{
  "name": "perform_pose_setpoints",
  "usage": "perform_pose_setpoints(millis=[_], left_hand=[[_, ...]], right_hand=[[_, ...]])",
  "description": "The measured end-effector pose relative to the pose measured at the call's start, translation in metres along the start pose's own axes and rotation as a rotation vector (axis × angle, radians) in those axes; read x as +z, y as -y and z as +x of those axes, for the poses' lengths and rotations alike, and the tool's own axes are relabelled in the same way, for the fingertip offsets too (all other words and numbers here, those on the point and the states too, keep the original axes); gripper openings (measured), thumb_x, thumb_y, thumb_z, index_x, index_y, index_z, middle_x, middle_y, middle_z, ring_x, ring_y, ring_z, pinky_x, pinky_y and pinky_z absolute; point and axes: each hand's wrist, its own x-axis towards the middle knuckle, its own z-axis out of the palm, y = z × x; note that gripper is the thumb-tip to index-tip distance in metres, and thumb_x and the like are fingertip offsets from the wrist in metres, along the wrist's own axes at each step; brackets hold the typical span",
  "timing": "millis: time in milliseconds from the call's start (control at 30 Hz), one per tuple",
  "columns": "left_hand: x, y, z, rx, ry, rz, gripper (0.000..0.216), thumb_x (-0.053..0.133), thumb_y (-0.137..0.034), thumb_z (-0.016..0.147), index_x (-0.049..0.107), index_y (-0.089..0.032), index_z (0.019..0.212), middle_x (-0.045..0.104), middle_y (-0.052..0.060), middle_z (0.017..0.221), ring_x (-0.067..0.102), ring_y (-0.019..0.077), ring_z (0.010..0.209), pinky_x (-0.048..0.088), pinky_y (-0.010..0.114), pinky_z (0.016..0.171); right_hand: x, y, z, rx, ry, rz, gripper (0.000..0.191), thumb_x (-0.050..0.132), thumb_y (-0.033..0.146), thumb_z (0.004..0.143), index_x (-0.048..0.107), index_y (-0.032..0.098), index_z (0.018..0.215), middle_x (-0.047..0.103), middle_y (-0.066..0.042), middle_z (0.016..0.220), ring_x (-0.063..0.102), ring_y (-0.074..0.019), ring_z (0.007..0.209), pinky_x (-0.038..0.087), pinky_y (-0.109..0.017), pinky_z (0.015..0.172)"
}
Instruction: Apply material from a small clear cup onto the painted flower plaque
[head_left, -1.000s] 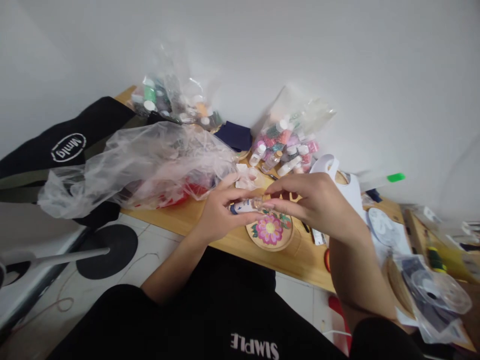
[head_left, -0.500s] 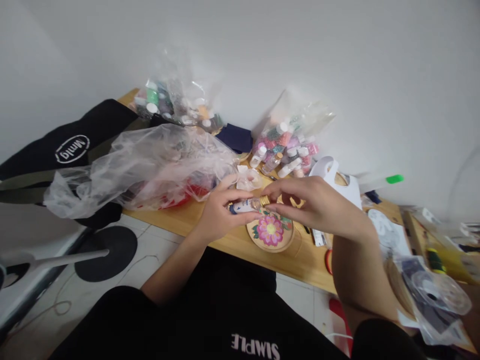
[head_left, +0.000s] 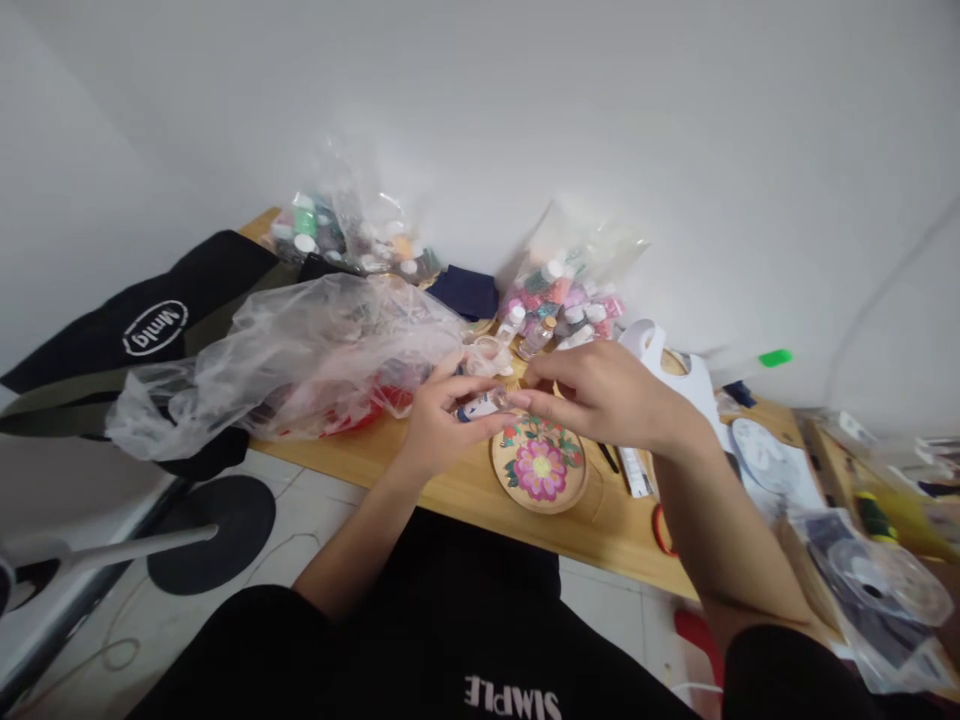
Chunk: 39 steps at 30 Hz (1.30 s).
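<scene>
Bottle [head_left: 484, 404], small, clear, with a blue-and-white label: held aslant in the air between the hands, above the desk [head_left: 457, 490] and just off the disc's upper left.

Left hand [head_left: 441, 418]: fingers wrapped about the bottle's body, its open end of the grip toward the right hand; presumably the steadying hold, leaving the neck free.

Right hand [head_left: 604, 395]: thumb and forefinger pinching at the bottle's neck end; whether cap or bare neck lies between them, cannot tell. The palm comes in from the side, a posture that suits turning small parts.

Disc [head_left: 540, 470], wooden, painted with a pink flower: flat near the desk's front edge, directly before the person, likely for easy view and reach.

White-capped vial [head_left: 512, 324] and corked vial [head_left: 536, 340]: toward the back edge, just in front of the clear bag [head_left: 562, 270] of vials, probably kept handy outside it.

Plastic bag [head_left: 300, 345]: crumpled across the desk's left part, apart from the disc.

Changes against half a second ago: everything on the desk sits lower in view, the camera having tilted; the hands lie farther back relative to the disc, baring more red and green paint; the gold cap, plain then, is no longer clearly made out behind the right fingers.
</scene>
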Motion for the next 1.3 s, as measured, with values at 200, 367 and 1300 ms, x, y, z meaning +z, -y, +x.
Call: perform_pose_setpoints(millis=[200,367,1300], left_hand=[[0.000,-0.013,0.025,0.037,0.113,-0.090,0.025,0.081,-0.041,0.066,0.074,-0.019,0.076,0.064,0.005,0.089,0.063,0.0201,0.090,0.053,0.034,0.082],[0.000,-0.035,0.058,0.174,0.064,0.106,0.021,0.079,-0.037,0.070,0.078,-0.021,0.084,0.065,0.007,0.107,0.063,0.0230,0.104,0.049,0.035,0.094],[0.016,-0.060,0.102,0.288,-0.114,0.171,0.033,0.082,-0.040,0.063,0.079,-0.020,0.088,0.063,0.008,0.111,0.062,0.0238,0.109,0.051,0.036,0.098]], right_hand=[[-0.025,0.000,0.014,-0.099,0.024,-0.018,0.033,0.041,0.040,0.096,0.056,0.018,0.076,0.050,0.003,0.059,0.039,-0.0089,0.052,0.024,-0.025,0.055],[-0.049,0.001,0.032,0.104,-0.033,-0.114,0.040,0.039,0.038,0.094,0.051,0.018,0.061,0.045,0.002,0.055,0.035,-0.0090,0.053,0.024,-0.027,0.058],[-0.066,0.001,0.042,0.418,-0.377,-0.114,0.054,0.037,0.043,0.097,0.062,0.016,0.058,0.049,0.000,0.051,0.039,-0.0102,0.053,0.024,-0.026,0.056]])
